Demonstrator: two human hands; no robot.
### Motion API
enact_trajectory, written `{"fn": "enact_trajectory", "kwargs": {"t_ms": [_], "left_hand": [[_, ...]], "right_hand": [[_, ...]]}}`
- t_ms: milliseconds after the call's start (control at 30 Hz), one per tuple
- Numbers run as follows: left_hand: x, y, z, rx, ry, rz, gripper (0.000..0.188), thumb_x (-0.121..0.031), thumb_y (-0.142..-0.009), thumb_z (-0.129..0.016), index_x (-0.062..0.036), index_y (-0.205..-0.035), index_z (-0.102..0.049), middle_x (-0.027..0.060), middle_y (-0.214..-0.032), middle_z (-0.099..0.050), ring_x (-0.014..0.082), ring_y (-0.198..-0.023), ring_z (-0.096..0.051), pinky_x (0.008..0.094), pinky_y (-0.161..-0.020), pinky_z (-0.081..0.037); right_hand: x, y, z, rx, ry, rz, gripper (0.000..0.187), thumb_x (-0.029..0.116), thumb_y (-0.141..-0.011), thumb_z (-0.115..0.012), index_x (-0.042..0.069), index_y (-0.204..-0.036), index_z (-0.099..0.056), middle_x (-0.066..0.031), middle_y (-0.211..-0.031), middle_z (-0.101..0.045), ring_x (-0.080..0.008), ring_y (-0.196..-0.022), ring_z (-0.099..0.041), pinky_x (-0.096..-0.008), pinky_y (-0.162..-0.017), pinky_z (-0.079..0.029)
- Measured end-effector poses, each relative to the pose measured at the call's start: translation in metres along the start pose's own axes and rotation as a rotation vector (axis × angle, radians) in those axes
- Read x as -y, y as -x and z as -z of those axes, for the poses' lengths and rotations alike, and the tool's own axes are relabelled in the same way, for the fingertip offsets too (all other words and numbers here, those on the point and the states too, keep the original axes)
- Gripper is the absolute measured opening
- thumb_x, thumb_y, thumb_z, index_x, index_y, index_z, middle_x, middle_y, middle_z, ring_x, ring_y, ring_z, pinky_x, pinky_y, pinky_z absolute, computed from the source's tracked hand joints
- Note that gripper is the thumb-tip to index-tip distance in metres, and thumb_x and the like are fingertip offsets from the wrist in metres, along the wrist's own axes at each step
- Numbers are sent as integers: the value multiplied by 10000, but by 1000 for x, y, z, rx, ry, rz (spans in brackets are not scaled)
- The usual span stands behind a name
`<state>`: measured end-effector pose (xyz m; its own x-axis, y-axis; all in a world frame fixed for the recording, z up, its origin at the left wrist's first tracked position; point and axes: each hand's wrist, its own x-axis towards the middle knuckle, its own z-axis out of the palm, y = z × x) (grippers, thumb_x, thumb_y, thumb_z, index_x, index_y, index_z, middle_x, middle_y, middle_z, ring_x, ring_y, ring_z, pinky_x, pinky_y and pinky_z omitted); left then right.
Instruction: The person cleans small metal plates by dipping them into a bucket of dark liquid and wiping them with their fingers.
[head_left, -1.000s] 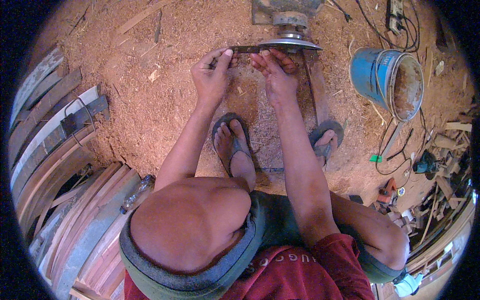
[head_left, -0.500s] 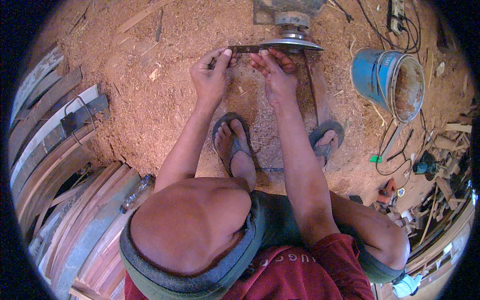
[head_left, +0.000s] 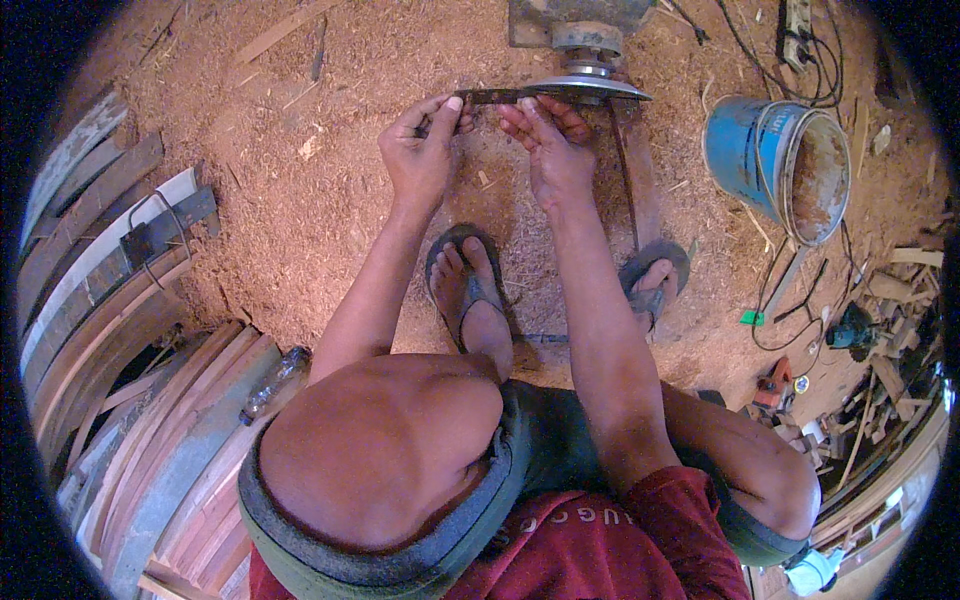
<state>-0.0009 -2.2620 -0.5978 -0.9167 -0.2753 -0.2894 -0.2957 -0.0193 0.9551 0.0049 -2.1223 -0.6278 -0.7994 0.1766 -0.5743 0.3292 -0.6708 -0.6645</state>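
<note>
A dark, flat metal blade (head_left: pixel 488 97) with small holes or marks spans the gap between my two hands. My left hand (head_left: pixel 418 150) pinches its left end between thumb and fingers. At the right end my right hand (head_left: pixel 553 150) has thumb and fingertips pressed on it, palm turned partly up. That end lies at the near edge of a round grinding disc (head_left: pixel 598 86), seen nearly edge-on; I cannot tell whether blade and disc touch. The disc sits on a metal spindle (head_left: pixel 588 52) joined to a dark base at the top of the view.
Right of the disc, a blue bucket (head_left: pixel 738 150) lies tilted near a power strip (head_left: pixel 793 35) and black cables. Curved wooden boards (head_left: pixel 185 410) are stacked at left, with a clear plastic bottle (head_left: pixel 275 385) beside them. Wood scraps (head_left: pixel 890 385) pile up at far right. Sawdust covers the ground around my sandalled feet.
</note>
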Motion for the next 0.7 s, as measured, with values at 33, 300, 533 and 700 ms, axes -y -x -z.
{"fn": "enact_trajectory", "kwargs": {"t_ms": [33, 300, 533, 700], "left_hand": [[-3, 0, 2, -2, 7, -3, 140, -57, -893, -619, 56, -955, -673, 86, -834, -690, 124, -741, -654, 237, -688, -531], [-6, 0, 1, -19, -34, -10, 155, -68, -896, -622, 60, -973, -666, 94, -850, -689, 135, -749, -658, 244, -699, -536], [-2, 2, 5, -32, -32, -1, 163, -80, -892, -630, 58, -968, -670, 94, -850, -691, 128, -741, -654, 241, -694, -528], [-7, 5, 15, -76, -248, 5, 199, -112, -901, -627, 59, -1000, -659, 97, -880, -688, 131, -773, -650, 252, -722, -534]], "right_hand": [[1, 0, -3, 4, 8, -4, 150, -7, -867, -626, 33, -1008, -594, -154, -949, -661, -311, -889, -685, -395, -750, -584], [1, 1, -4, 24, -6, -6, 161, 2, -869, -627, 34, -1023, -591, -154, -958, -665, -315, -902, -682, -399, -763, -578], [-3, 2, -3, 41, -8, 4, 153, 11, -867, -634, 37, -1014, -600, -158, -953, -673, -311, -892, -685, -401, -770, -575], [-4, 0, -14, 75, 85, -23, 163, 21, -860, -647, 1, -1015, -600, -156, -944, -677, -283, -874, -689, -379, -767, -575]]}}
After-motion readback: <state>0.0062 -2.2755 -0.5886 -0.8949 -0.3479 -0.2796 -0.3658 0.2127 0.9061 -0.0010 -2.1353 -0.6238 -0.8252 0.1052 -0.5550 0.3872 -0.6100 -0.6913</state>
